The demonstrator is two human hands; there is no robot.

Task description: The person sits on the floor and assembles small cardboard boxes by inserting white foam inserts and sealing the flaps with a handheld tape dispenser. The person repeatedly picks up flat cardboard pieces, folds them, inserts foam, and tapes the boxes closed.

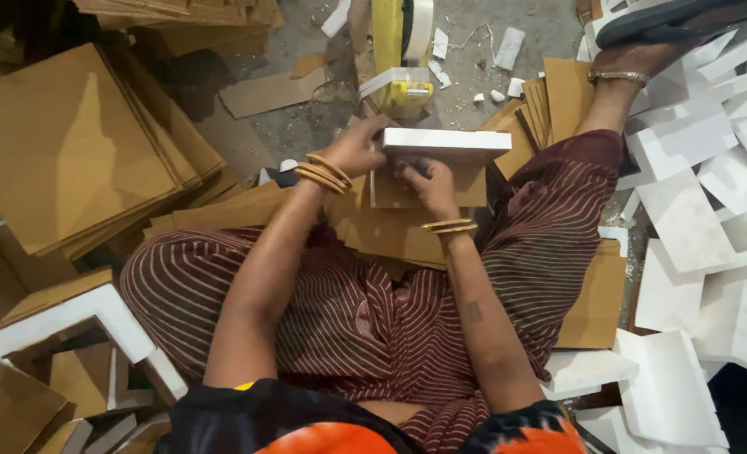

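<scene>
- Hands meet over the lap of a person seated on the floor, seen from above, in a striped maroon garment.
- Left hand [358, 145], with gold bangles at the wrist, grips the left end of a white foam block [446, 144]; its fingers are curled shut around that edge.
- Right hand [425, 182], also bangled, lies just below the block against a small cardboard sheet [471, 187] that hangs down from under the foam; its fingers press on the sheet's face, bent and close together.
- White foam block sits level, above the person's knees, with the cardboard sheet touching its underside.
- Beyond the block stands a yellow tape dispenser [401, 52] carrying a pale roll, close to the block's far edge.
- Under the hands, more flat brown cardboard lies spread across the lap.
- Stacks of brown cardboard squares [62, 143] fill the floor on the left side.
- White foam corner pieces [701, 219] lie heaped on the right, some overlapping.
- Another foam corner piece [71, 315] rests near the left knee.
- The person's foot in a dark sandal [668, 21] shows at top right.
</scene>
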